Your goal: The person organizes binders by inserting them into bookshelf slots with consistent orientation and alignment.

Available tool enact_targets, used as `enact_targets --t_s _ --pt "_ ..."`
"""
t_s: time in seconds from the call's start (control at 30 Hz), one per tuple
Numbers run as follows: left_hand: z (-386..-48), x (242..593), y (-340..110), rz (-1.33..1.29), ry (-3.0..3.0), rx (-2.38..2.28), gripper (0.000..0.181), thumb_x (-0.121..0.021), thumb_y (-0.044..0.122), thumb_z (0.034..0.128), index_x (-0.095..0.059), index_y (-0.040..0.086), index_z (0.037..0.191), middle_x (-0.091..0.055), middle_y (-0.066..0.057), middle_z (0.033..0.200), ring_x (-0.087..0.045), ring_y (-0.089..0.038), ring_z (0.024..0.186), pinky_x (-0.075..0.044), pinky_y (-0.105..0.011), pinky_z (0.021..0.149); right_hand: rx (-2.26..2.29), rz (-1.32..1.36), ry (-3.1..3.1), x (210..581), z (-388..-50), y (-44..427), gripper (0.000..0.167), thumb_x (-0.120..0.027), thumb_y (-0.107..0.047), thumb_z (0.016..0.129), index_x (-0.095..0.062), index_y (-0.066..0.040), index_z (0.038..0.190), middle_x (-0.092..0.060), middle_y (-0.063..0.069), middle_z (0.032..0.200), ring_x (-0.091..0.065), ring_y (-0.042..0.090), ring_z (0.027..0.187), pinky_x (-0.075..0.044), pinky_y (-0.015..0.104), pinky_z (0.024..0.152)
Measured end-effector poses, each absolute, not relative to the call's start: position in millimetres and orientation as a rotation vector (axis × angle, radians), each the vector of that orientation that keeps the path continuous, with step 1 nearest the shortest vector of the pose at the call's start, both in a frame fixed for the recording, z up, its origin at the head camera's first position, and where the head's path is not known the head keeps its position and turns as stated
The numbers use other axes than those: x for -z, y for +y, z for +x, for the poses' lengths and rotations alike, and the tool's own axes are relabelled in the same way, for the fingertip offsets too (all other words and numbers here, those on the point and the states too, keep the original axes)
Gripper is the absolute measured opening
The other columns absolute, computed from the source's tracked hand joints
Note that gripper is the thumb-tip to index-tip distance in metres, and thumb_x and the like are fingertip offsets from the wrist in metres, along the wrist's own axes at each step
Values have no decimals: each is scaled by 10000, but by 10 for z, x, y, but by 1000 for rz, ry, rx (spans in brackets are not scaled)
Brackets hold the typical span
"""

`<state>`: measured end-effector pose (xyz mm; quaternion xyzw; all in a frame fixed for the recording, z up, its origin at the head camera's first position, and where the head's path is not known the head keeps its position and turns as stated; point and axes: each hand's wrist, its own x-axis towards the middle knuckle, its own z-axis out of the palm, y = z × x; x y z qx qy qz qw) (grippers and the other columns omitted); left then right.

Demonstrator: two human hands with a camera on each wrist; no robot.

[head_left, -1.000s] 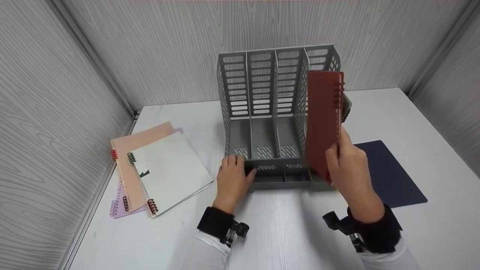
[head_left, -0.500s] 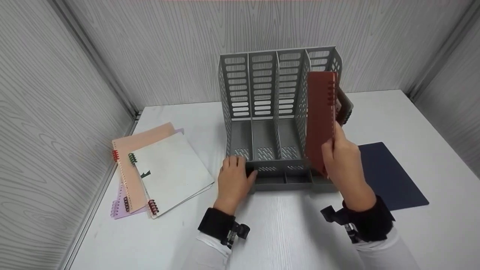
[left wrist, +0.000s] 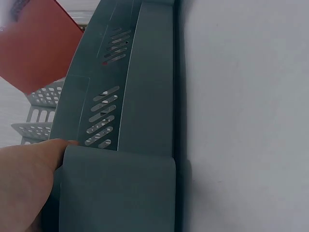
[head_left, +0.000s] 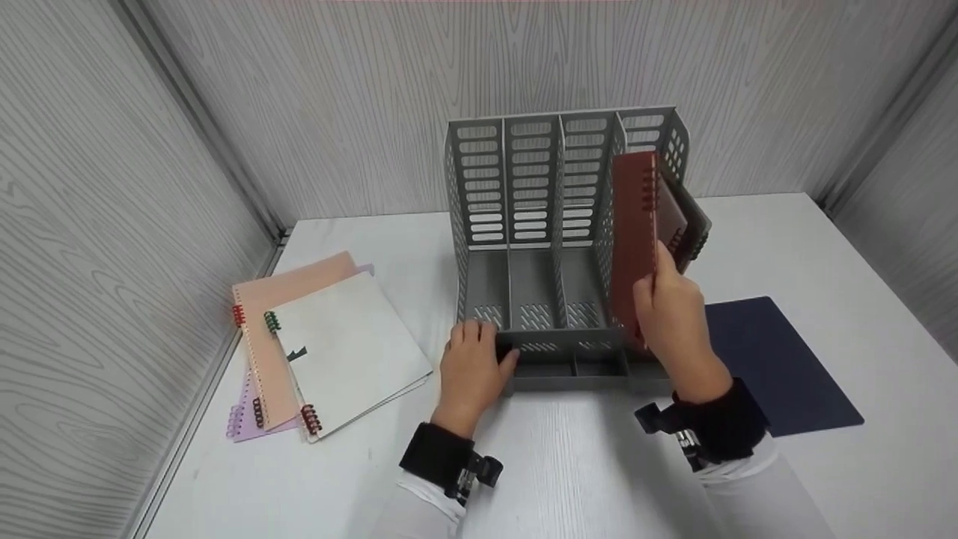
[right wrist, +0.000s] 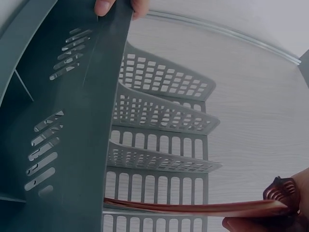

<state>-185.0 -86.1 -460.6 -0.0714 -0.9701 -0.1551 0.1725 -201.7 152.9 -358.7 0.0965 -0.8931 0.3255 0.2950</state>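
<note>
A red spiral notebook (head_left: pixel 631 239) stands upright, lowered toward the rightmost section of a grey file organizer (head_left: pixel 486 273). My right hand (head_left: pixel 677 322) pinches the notebook along its bound edge, thumb on the near side. In the right wrist view the notebook (right wrist: pixel 193 208) appears edge-on, its left end at the organizer's front wall. My left hand (head_left: pixel 473 374) grips the front left rim of the organizer, fingers over the top and thumb by the small front tray. Close up, the left hand (left wrist: pixel 26 179) holds that rim at a corner. The notebook's lower edge is hidden behind the front wall.
Brown-grey notebooks (head_left: pixel 696 224) lean at the organizer's right side. A dark blue flat cover (head_left: pixel 778 367) lies on the table at right. At left, a white notebook (head_left: pixel 352 352) overlaps a peach notebook (head_left: pixel 277 307) and a purple one (head_left: pixel 243 419). A wood-grain panel stands behind.
My right hand has brought the red notebook left and slightly down, uncovering more of the notebooks behind it. The left hand keeps its grip on the organizer. The whole view has shifted slightly.
</note>
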Motion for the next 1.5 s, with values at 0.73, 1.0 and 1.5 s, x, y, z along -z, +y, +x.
enact_targets --t_s 0.73,1.0,1.5 --pt "-1828 4603 -865 -210 -2711 395 491 -618 437 869 -549 44 1155 -499 -133 1088 -450 -294 1058 -452 -396 835 -885 198 -2441 3857 -2404 1448 452 -425 -23 895 -401 77 1335 -600 325 800 -571 391 577 -444 519 523" --pt "-1818 4590 -858 -203 -2763 436 489 -593 451 881 -536 61 1171 -489 -122 1125 -437 -292 1092 -427 -393 874 -914 168 -2446 3954 -2486 1445 455 -435 -38 900 -400 35 1347 -599 295 752 -575 385 564 -456 505 520" --pt "-1832 4600 -848 -197 -2791 422 492 -569 463 893 -529 67 1181 -482 -124 1158 -416 -290 1137 -410 -393 912 -934 158 -2385 4123 -2649 1404 458 -451 -46 894 -407 16 1346 -609 289 853 -577 403 638 -446 531 578"
